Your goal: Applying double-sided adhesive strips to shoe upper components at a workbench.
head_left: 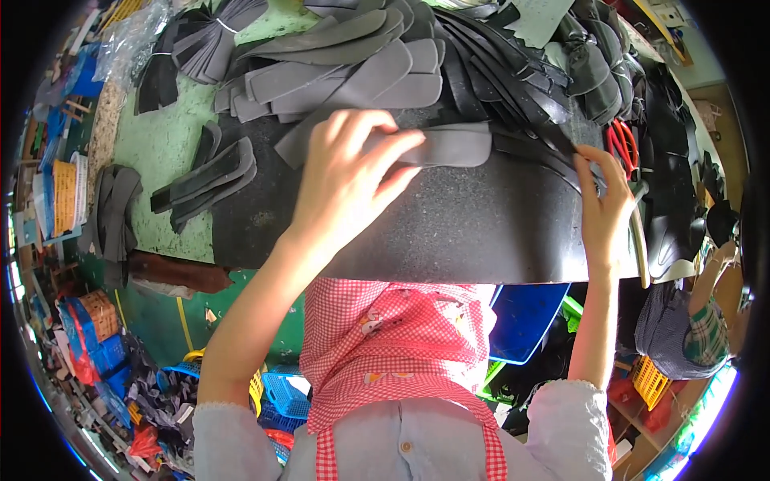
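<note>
A flat grey strip with a rounded end [461, 147] lies across the black work mat [385, 216]. My left hand [341, 180] is bent over its left part, thumb and fingertips at its edges; the palm hides what lies beneath. To the right, my right hand [605, 200] pinches the tip of a long black strip [553, 132] between thumb and fingers. That strip runs back into a fanned bundle of black strips [493, 68]. Behind my left hand rests a loose pile of grey strips [353, 76].
Red-handled scissors [622, 146] lie beyond my right hand. Small curved strips [212, 180] sit at the left, near a tied grey bundle [215, 40]. Blue baskets [285, 394] stand below the table. Another person's arm [707, 293] shows at far right.
</note>
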The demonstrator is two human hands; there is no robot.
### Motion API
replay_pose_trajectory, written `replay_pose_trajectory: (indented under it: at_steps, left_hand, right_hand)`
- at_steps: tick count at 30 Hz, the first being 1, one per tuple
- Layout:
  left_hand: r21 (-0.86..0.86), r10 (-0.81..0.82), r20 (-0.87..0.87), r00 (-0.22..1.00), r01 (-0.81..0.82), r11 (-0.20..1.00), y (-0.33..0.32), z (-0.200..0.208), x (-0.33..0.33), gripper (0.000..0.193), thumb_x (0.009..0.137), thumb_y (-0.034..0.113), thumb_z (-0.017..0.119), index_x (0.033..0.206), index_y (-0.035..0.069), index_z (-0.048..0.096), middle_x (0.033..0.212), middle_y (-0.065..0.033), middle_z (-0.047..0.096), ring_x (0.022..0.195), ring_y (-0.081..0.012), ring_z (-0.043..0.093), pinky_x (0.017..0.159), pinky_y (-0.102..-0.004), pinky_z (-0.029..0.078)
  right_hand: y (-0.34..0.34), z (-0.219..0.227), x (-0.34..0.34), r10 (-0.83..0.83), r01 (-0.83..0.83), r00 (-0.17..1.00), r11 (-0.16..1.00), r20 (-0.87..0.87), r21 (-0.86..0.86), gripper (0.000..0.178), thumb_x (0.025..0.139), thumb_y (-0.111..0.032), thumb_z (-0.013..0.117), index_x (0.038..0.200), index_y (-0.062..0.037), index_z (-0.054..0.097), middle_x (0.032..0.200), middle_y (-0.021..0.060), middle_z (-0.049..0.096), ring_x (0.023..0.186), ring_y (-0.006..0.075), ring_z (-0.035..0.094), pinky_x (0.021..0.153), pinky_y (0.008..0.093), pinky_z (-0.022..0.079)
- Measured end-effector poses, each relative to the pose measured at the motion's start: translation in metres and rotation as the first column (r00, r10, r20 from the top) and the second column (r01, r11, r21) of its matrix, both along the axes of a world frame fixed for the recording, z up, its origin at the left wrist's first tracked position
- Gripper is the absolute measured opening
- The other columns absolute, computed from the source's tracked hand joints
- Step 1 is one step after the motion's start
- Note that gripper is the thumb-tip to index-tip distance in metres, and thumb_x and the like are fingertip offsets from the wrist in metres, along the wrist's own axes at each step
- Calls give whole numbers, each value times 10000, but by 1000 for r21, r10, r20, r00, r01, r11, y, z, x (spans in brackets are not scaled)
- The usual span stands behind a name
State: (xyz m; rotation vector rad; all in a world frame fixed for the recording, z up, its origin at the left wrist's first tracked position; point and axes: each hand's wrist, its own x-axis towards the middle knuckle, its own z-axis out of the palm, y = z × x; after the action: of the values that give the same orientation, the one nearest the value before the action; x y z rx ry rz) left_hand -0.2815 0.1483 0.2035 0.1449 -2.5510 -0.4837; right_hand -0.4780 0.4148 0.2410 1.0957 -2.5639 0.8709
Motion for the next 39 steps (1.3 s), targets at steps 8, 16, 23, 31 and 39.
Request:
replay_pose_trajectory:
  at_steps: [8,16,23,31,39]
  left_hand:
    - [219,27,-72,997,-11,976,-7,-10,-14,141,793,139,844,924,146,790,924,12,643,880,-238,601,819,-382,489]
    - [857,573,-496,653,261,444,-60,33,18,141,1043,110,646,1160,33,659,941,-20,663,728,-80,591,673,-229,493]
    - [178,-5,52,999,-4,984,37,7,98,311,774,113,843,1082,139,810,1033,-31,663,926,-246,615,819,-403,471]
    - [93,-69,196,978,51,994,56,-1,132,456,815,243,780,1253,119,743,1278,-111,640,1119,-293,602,962,-480,527]
    - [167,-123,106,987,104,980,50,-13,139,438,825,145,740,1263,153,756,1344,-100,620,1256,-283,555,1023,-446,549]
  right_hand:
    - [-54,12,66,582,-587,800,809,146,-6,180,824,-42,763,982,-42,678,1152,106,735,1062,311,686,984,445,501]
    - [-79,8,82,469,-496,863,856,187,144,121,861,-32,709,967,-39,652,1323,127,680,1205,312,599,1049,432,449]
    - [-76,21,61,337,-328,883,941,326,-85,110,909,16,694,1011,-20,675,1258,141,666,1080,267,662,875,352,537]
    - [-98,38,127,382,-381,445,899,810,-215,173,910,-70,807,1031,-1,705,831,70,745,778,115,725,676,275,572]
    - [-136,9,139,316,-526,582,849,750,50,128,921,-156,759,966,-48,706,797,116,729,707,279,731,656,355,568]
